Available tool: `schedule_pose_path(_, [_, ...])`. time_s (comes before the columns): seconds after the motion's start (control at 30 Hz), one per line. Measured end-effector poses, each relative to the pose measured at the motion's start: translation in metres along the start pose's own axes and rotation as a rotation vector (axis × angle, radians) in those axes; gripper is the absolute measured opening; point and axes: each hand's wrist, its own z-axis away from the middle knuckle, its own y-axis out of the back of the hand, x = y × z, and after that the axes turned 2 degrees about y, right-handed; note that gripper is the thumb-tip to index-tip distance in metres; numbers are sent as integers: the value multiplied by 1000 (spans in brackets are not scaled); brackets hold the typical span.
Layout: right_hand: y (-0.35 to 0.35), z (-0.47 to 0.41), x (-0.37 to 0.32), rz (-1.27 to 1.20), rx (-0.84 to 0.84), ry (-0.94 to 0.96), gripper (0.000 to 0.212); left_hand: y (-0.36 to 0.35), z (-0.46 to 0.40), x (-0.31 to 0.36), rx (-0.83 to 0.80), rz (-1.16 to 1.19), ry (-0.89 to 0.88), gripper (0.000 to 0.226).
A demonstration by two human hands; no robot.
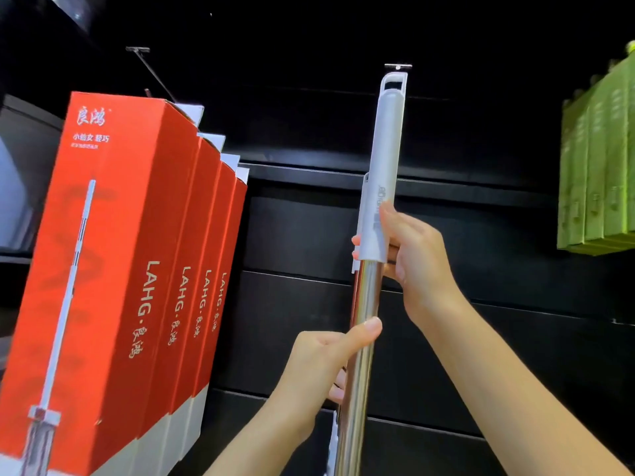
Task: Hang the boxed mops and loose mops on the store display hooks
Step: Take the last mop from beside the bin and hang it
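From my head view, my right hand curls round the loose mop at the seam where its white plastic grip meets the steel tube, thumb lying up the front of the plastic and fingertips peeping out on the far side. Below it my left hand clasps the bare chrome pole, thumb pressed flat across the front, the other fingers wrapped behind. The mop stands almost upright between my two holds, and the slotted hanging loop at its top sits well above my upper thumb, just under the silver tip of the display hook; I cannot tell whether the hook is through the slot. I judge the pole stiff and light up here, with most of the weight low and out of sight, so it will want to swing. The polished steel looks slippery under my lower fingers; the matte plastic grip is the surer hold for steering. To the left of my left hand hang the red boxed mops, with a bare hook above them.
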Motion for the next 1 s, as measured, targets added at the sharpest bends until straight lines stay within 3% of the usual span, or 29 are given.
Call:
schedule_pose_path(0.13, [3, -11, 3, 12, 11, -3, 20, -5, -10, 3, 9, 7, -2, 91])
schedule_pose_path(0.3, [7, -22, 12, 33, 38, -27, 18, -11, -23, 2, -4, 22, 19, 60])
schedule_pose_path(0.53, [10, -34, 22, 23, 63, -61, 25, -14, -35, -1, 18, 28, 36, 72])
schedule_pose_path(0.73, [14, -36, 32, 51, 70, -67, 13, -15, -41, -8, 17, 43, 57, 71])
schedule_pose_path(1.0, [17, -45, 30, 47, 67, -23, 15, -16, -49, -5, 14, 36, 3, 71])
